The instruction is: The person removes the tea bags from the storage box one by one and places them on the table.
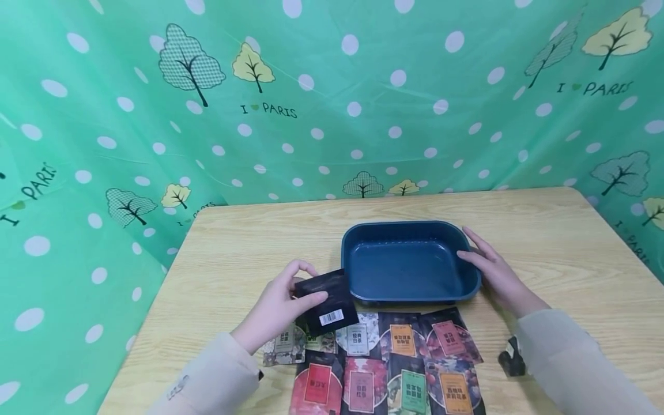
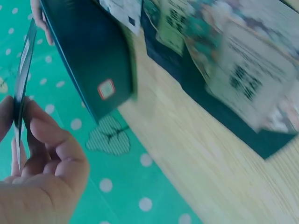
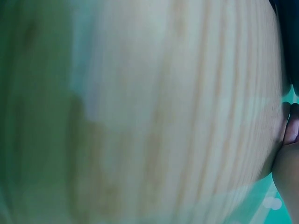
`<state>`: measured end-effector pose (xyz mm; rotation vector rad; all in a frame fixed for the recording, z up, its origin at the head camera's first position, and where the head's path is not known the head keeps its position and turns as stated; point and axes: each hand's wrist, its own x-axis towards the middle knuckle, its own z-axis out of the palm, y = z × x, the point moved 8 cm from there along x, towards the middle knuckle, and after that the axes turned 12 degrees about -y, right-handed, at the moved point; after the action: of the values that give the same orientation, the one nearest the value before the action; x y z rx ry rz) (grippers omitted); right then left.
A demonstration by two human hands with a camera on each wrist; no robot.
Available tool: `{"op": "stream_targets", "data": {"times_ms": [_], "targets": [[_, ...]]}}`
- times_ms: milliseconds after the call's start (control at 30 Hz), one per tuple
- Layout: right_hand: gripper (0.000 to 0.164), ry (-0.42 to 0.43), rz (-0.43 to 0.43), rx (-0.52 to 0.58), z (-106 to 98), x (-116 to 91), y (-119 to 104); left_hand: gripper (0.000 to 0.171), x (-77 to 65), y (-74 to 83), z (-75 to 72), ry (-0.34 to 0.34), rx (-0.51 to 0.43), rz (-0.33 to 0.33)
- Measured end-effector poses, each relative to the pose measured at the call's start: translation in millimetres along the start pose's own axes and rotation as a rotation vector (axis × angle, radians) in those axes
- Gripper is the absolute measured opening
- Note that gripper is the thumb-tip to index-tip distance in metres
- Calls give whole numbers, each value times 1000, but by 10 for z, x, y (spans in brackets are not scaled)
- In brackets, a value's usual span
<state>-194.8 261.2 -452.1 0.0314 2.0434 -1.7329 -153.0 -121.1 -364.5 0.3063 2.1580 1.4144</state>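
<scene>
My left hand pinches a small black flat pouch between thumb and fingers, its white barcode label facing up. In the left wrist view the pouch appears edge-on. It is held at the left front corner of a dark blue rectangular basin, over the rows of tea pouches. No contents show inside the basin. At the basin's right end, my right hand holds the rim, thumb over the inner side and fingers along the outside. The right wrist view catches only the edge of that hand.
Two rows of tea pouches lie in front of the basin, among them a red-labelled pouch and an orange-labelled one. A small black object sits beside the right sleeve. Behind the wooden table hangs a green dotted curtain.
</scene>
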Motion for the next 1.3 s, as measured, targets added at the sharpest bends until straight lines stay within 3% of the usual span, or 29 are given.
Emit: {"op": "stream_targets", "data": {"times_ms": [133,367,500,700,833,967,1300], "targets": [[76,-8,-1,7,6,11,1,35,-92,-70,-91,-57,20,-15],[77,-21,-16,13,-10,29,5,39,-312,-294,-126,-220,116,-44],[77,-32,-23,30,-8,39,7,40,-438,-508,-164,-236,156,-79],[76,-35,-25,57,-5,30,-2,39,-554,-760,-132,-268,89,-87],[76,-39,-24,58,5,27,-4,38,-587,-851,-111,-266,75,-83],[77,-40,-20,48,6,25,1,38,-591,-909,-118,-239,129,-95],[78,-43,-24,50,14,22,-3,35,-541,-902,-126,-148,430,-82]]}}
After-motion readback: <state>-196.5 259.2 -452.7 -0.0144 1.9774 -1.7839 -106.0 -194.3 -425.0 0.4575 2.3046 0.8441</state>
